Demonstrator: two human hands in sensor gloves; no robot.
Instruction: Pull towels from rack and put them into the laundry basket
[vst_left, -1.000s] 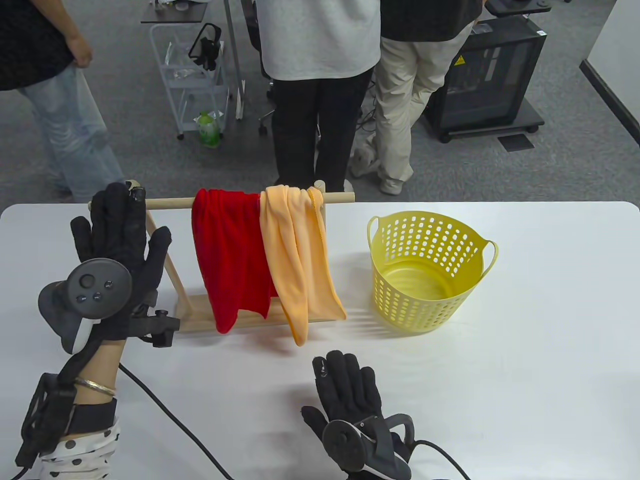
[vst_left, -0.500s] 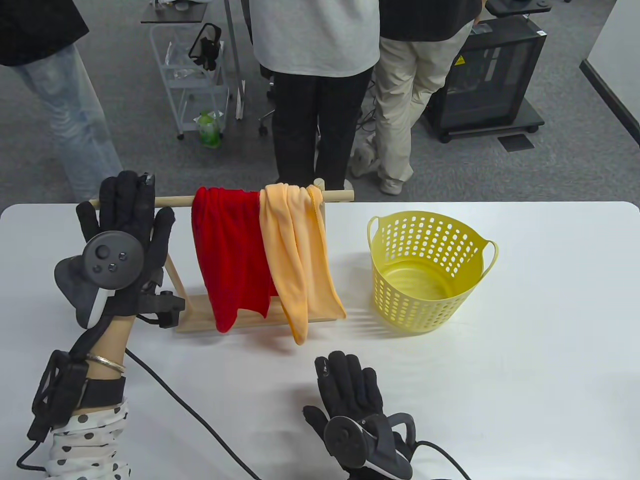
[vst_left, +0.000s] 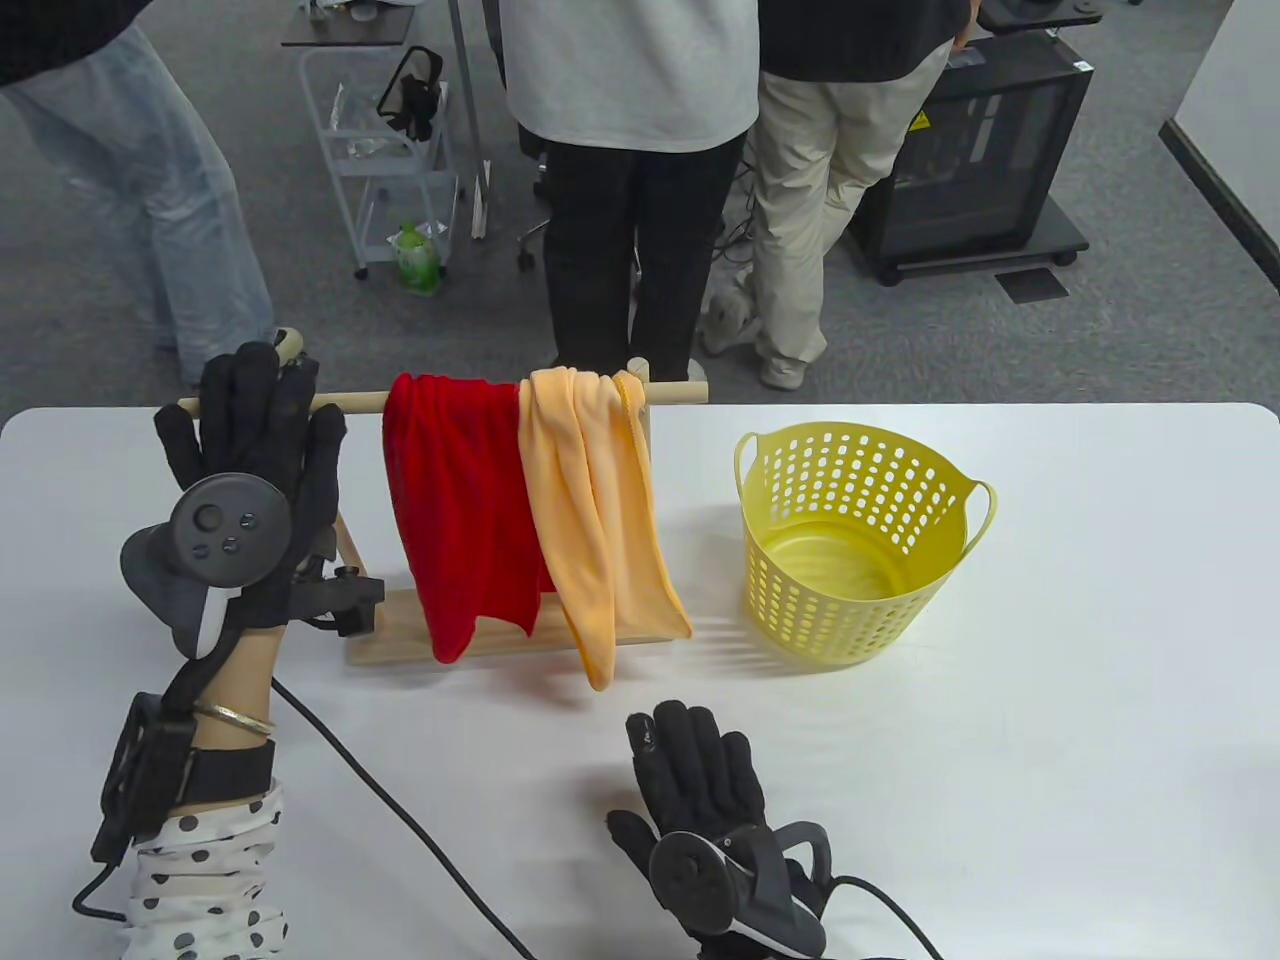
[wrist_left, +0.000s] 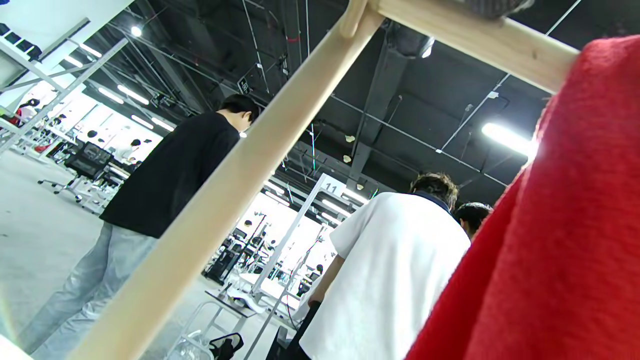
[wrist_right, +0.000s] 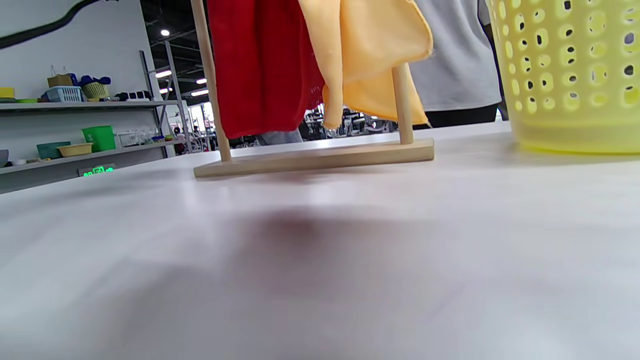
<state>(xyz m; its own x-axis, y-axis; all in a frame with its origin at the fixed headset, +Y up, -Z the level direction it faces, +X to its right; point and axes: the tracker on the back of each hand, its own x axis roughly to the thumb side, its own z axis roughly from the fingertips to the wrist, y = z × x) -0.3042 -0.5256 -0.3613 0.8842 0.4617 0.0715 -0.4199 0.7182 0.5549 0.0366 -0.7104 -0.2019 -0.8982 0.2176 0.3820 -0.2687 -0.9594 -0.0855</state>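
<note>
A wooden rack (vst_left: 360, 403) stands mid-table with a red towel (vst_left: 460, 510) and an orange towel (vst_left: 590, 520) draped side by side over its top bar. My left hand (vst_left: 255, 400) lies with fairly straight fingers over the bar's left end, just left of the red towel. The left wrist view looks up past the rack's upright (wrist_left: 215, 200) and the red towel (wrist_left: 550, 240). My right hand (vst_left: 690, 750) rests flat and open on the table in front of the rack, holding nothing. The empty yellow laundry basket (vst_left: 800, 600) stands right of the rack, also visible in the right wrist view (wrist_right: 570, 75).
The white table (vst_left: 1050, 750) stretches wide to the right of the basket. Several people stand on the carpet just behind the table's far edge. A black cable (vst_left: 380, 800) from my left wrist runs across the table's front left.
My left hand has moved forward and slightly right onto the left end of the rack's bar. The right hand, towels and basket have stayed put.
</note>
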